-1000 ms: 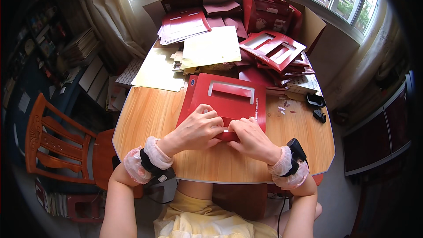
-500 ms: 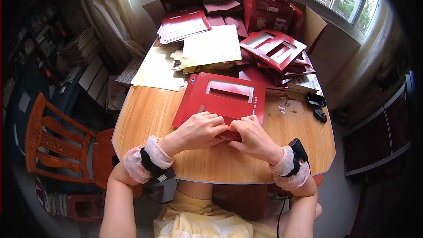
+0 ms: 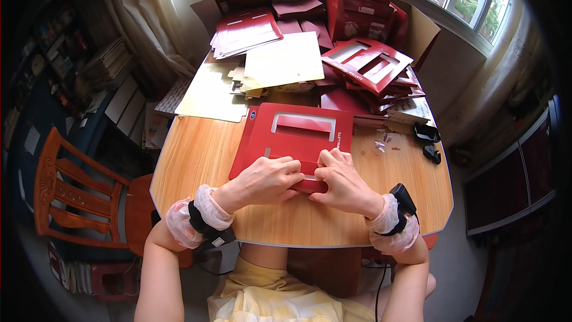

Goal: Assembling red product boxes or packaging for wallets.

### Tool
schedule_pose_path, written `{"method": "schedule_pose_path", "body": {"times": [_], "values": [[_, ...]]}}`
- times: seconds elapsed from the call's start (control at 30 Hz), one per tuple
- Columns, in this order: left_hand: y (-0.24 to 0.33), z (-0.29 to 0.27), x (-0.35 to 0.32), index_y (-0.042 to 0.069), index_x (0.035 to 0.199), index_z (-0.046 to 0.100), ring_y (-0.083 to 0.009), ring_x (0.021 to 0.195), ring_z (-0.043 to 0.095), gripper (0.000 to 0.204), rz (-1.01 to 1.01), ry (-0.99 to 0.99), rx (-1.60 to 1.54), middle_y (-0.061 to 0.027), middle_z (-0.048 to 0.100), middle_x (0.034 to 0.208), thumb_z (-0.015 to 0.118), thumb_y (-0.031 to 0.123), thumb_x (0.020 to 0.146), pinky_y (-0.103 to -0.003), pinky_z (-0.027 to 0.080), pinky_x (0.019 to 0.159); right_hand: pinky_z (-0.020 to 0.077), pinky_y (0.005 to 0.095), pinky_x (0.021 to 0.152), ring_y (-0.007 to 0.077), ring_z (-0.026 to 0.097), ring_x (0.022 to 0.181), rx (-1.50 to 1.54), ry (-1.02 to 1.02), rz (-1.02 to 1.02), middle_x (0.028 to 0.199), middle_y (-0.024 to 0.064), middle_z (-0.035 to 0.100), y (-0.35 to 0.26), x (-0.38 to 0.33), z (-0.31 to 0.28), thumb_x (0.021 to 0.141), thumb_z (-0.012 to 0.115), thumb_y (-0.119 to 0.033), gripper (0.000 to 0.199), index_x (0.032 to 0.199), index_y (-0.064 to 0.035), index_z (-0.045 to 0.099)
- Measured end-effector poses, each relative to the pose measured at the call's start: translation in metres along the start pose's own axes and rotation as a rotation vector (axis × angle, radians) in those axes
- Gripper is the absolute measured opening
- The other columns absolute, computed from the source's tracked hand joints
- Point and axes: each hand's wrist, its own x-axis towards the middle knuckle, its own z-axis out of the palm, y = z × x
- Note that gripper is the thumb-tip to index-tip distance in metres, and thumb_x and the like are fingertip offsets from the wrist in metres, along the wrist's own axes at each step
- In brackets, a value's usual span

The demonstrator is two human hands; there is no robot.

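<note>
Here, white-lettered red card (image 3: 302, 148), right hand (image 3: 345, 188) gripping.

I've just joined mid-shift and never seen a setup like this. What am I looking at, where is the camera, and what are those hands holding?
There is no robot: these are a person's own left hand and right hand. Each wrist wears a pale, puffy cuff with a black strap. The view comes from the left of two fisheye cameras on the person's head, looking down, so straight edges bend near the rim. Picture left is the person's left.

Both hands grip the near edge of a red card piece with a cut-out window. It lies on a wooden table. Beyond it are pale yellow sheets and, to the right, a pile of red cards. Small black items sit near the table's right edge.
</note>
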Motion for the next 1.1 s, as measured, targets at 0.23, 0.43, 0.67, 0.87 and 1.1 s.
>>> {"method": "schedule_pose_path", "body": {"times": [0.23, 0.43, 0.67, 0.87, 1.1], "values": [[0.004, -0.005, 0.001, 0.008, 0.107, 0.071, -0.021, 0.092, 0.066, 0.034, -0.012, -0.027, -0.013, -0.0044, 0.063, 0.099, 0.082, 0.025, 0.08, -0.036, 0.058, 0.069, 0.0365, 0.0422, 0.098, 0.0281, 0.049, 0.105, -0.023, -0.012, -0.061, 0.102, 0.0091, 0.053, 0.0, 0.001, 0.0, 0.07, 0.087, -0.026, 0.034, 0.085, -0.0025, 0.068], [0.004, 0.002, 0.005, 0.007, 0.108, 0.066, -0.0214, 0.09, 0.067, 0.037, 0.036, 0.098, -0.005, -0.0051, 0.064, 0.098, 0.083, 0.026, 0.08, -0.035, 0.058, 0.065, 0.0366, 0.0435, 0.098, 0.0287, 0.048, 0.106, -0.002, -0.007, -0.042, 0.103, 0.0097, 0.053, -0.008, 0.004, -0.005, 0.071, 0.087, -0.027, 0.035, 0.09, -0.0036, 0.068], [0.004, -0.004, 0.002, 0.009, 0.109, 0.068, -0.0227, 0.085, 0.07, 0.035, -0.08, 0.181, -0.002, -0.0046, 0.067, 0.095, 0.084, 0.022, 0.081, -0.034, 0.058, 0.063, 0.0436, 0.0415, 0.091, 0.0303, 0.051, 0.101, 0.123, 0.384, 0.159, 0.105, 0.0116, 0.055, 0.001, 0.003, -0.033, 0.07, 0.093, -0.033, 0.063, 0.113, -0.0015, 0.059], [0.003, -0.002, 0.0, 0.009, 0.107, 0.07, -0.0242, 0.081, 0.071, 0.034, -0.173, 0.276, -0.05, -0.0054, 0.068, 0.093, 0.085, 0.023, 0.08, -0.034, 0.058, 0.063, 0.0471, 0.0325, 0.083, 0.0169, 0.055, 0.094, 0.499, 0.177, 0.366, 0.103, 0.0058, 0.059, 0.027, -0.003, -0.047, 0.078, 0.092, -0.035, 0.057, 0.108, -0.0019, 0.057], [0.003, -0.001, 0.003, 0.009, 0.106, 0.069, -0.0262, 0.081, 0.071, 0.034, -0.233, 0.339, -0.087, -0.0064, 0.069, 0.095, 0.086, 0.022, 0.079, -0.035, 0.059, 0.065, 0.0536, 0.0267, 0.09, 0.01, 0.064, 0.101, 0.99, 0.209, 0.503, 0.112, 0.0056, 0.066, 0.018, 0.001, -0.029, 0.085, 0.085, -0.008, 0.051, 0.124, -0.0024, 0.053]]}}
